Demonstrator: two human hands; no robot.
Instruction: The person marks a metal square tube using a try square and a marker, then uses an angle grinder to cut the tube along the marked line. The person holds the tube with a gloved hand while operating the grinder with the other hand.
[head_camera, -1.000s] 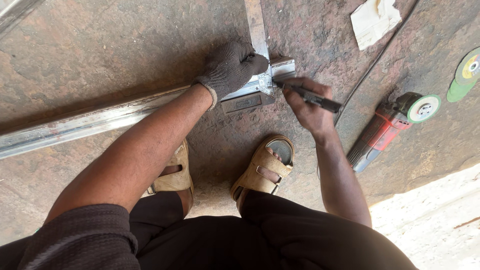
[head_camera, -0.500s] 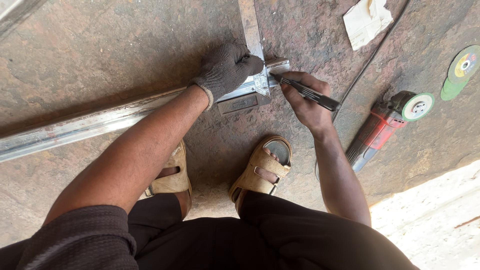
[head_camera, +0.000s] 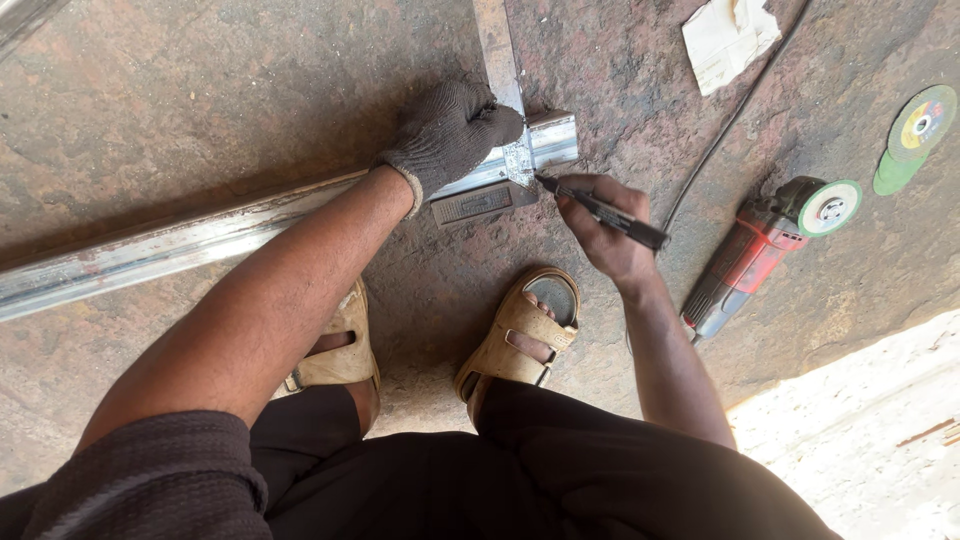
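While you crouch over the floor, both hands meet at the upper middle of the frame.
Left hand: your gloved left hand (head_camera: 448, 135) lies fingers curled down over the metal square (head_camera: 497, 50) and the metal channel (head_camera: 200, 240), pressing them.
Right hand: your bare right hand (head_camera: 600, 225) pinches a black marker (head_camera: 600, 212), fingers closed around it.
Marker: its tip points left, touching the channel by the square's blade.
Channel: long axis runs from lower left up to centre.
Surface: rough brown stone floor (head_camera: 220, 90); red angle grinder (head_camera: 760, 250) and green discs (head_camera: 915, 135) at right.
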